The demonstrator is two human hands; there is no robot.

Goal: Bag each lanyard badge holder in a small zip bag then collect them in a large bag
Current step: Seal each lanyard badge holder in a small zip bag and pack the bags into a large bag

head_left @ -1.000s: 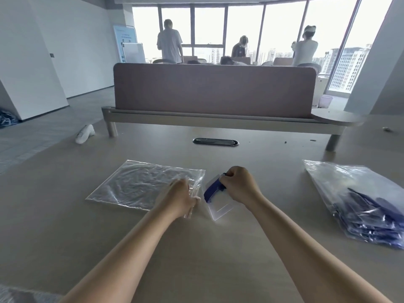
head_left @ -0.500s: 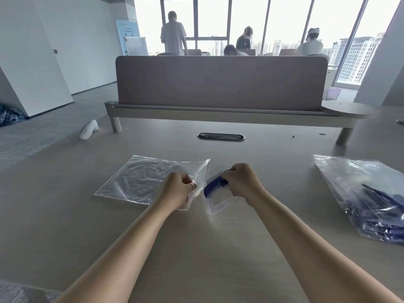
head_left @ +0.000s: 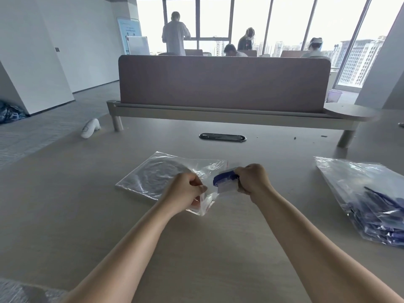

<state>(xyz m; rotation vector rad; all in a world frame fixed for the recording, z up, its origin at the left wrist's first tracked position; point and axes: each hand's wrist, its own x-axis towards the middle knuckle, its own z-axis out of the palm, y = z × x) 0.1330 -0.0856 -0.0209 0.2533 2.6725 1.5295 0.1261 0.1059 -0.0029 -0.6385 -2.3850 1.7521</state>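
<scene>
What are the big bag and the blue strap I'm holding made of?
The large bag, pinched by the left hand, looks like thin clear plastic film, glossy: the table shows through and its wrinkles glint. The blue strap in the right hand looks like matte fabric, but blur leaves that open.

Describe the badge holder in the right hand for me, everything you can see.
The badge holder is a clear plastic sleeve with a dark blue lanyard bunched along its top. The right hand grips its right side, its free end by the mouth of the small zip bag pinched by the left hand.
</scene>
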